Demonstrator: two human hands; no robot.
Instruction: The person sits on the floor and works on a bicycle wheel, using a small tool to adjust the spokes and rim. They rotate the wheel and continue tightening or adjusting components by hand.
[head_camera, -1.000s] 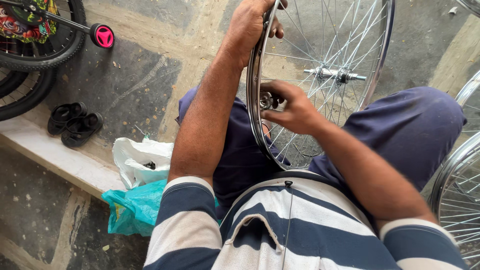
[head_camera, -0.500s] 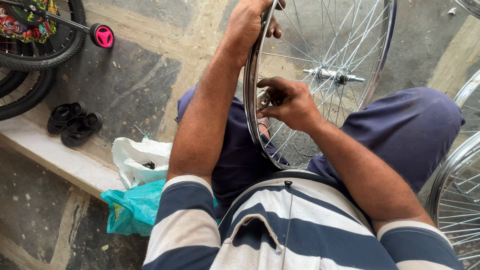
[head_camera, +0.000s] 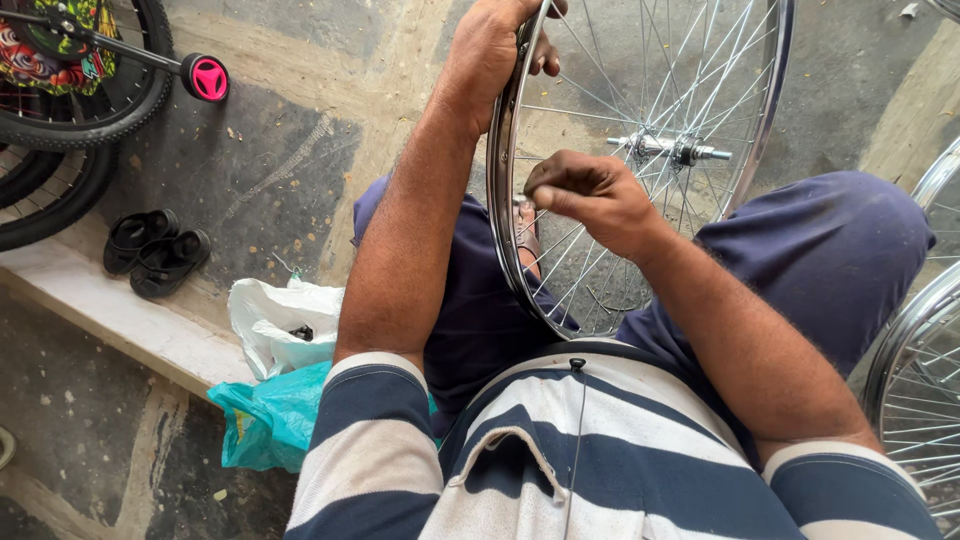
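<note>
A bare spoked bicycle wheel (head_camera: 757, 140) with a shiny metal rim stands upright between my knees. At its middle is the hub and axle (head_camera: 668, 150). My left hand (head_camera: 492, 48) grips the top of the rim. My right hand (head_camera: 590, 197) is inside the wheel near the left part of the rim, its fingers pinched together on a spoke; whether it holds a small tool is hidden by the fingers.
A white plastic bag (head_camera: 278, 325) and a teal bag (head_camera: 275, 418) lie at my left. Black sandals (head_camera: 155, 252) sit on a stone ledge. A tyred bicycle wheel (head_camera: 95, 100) with a pink pedal (head_camera: 208, 78) is top left. More bare rims (head_camera: 915, 380) stand at right.
My right hand has moved up along the inside of the rim and closed its fingers tighter. My left hand stays on the rim's top.
</note>
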